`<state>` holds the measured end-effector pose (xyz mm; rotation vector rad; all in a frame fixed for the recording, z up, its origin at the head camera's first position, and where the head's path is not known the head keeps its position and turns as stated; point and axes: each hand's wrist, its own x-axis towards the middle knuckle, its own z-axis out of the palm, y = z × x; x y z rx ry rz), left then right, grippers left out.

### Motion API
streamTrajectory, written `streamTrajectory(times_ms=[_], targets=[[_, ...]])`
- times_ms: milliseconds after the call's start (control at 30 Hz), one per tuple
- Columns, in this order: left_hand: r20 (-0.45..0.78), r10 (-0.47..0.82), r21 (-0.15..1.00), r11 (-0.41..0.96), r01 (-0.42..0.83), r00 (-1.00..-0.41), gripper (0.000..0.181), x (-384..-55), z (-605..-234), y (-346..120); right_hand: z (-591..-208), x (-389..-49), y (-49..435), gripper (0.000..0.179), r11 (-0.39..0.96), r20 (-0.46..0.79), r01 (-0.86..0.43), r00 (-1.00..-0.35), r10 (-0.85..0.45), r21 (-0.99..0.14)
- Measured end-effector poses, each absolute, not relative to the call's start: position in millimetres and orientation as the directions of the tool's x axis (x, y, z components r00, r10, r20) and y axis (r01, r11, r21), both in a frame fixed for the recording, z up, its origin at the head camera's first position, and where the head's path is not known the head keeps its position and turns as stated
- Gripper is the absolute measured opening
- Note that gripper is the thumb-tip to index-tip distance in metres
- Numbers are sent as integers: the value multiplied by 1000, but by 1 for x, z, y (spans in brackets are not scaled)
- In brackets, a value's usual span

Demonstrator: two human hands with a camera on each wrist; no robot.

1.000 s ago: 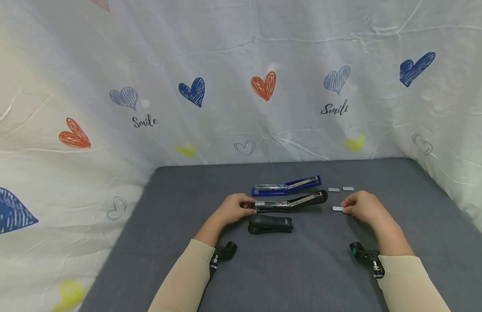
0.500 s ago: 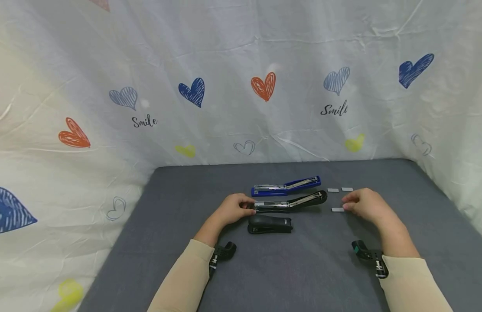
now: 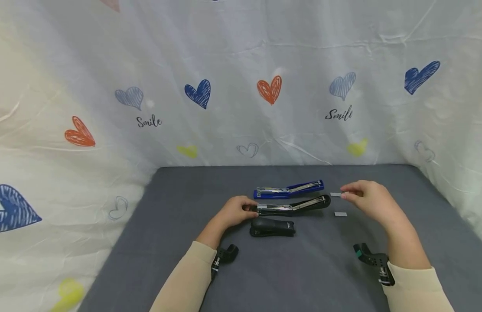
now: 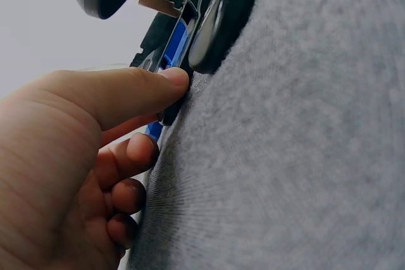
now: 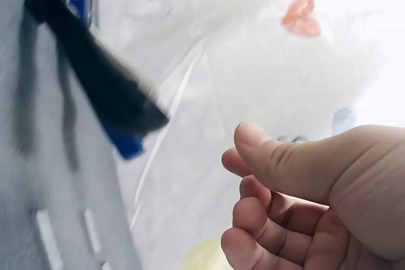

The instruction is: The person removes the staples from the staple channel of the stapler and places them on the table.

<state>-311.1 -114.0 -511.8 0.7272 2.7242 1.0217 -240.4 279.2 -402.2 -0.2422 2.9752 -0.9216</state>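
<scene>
A black stapler (image 3: pixel 276 212), its top folded back, lies on the grey table. My left hand (image 3: pixel 236 211) pinches its left end between thumb and fingers. Behind it lies a blue stapler (image 3: pixel 270 195), also folded back. In front is a closed black stapler (image 3: pixel 272 228). My right hand (image 3: pixel 371 201) hovers above the table to the right, nothing visible between its loosely bent fingers. In the head view one staple strip (image 3: pixel 340 214) lies in front of that hand, and another strip (image 3: pixel 336 194) is at its fingertips. The right wrist view shows a further strip (image 5: pixel 106 265), partly cut off.
The grey cloth-covered table (image 3: pixel 295 268) ends at the back against a white curtain (image 3: pixel 225 130) printed with hearts. Each wrist wears a black camera mount, the left mount (image 3: pixel 226 254) near the table and the right mount (image 3: pixel 371 258) farther right.
My right hand has let go of the front staple strip and moved up and back toward the rear strips. The left hand keeps its hold on the black stapler.
</scene>
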Motion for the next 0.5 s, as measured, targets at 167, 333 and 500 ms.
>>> streamTrajectory(times_ms=[167,333,500], targets=[[43,486,642,656,397,-873,36,-311,-513,-111,-392,-241,262,41,808,53,-184,-981,-186,-560],[43,487,652,648,394,-872,35,-310,-511,-112,-385,-246,234,37,786,69,-209,-976,-209,-582],[41,487,646,653,395,-872,34,-310,-510,-113,-386,-252,201,31,751,109,-276,-958,-265,-600]])
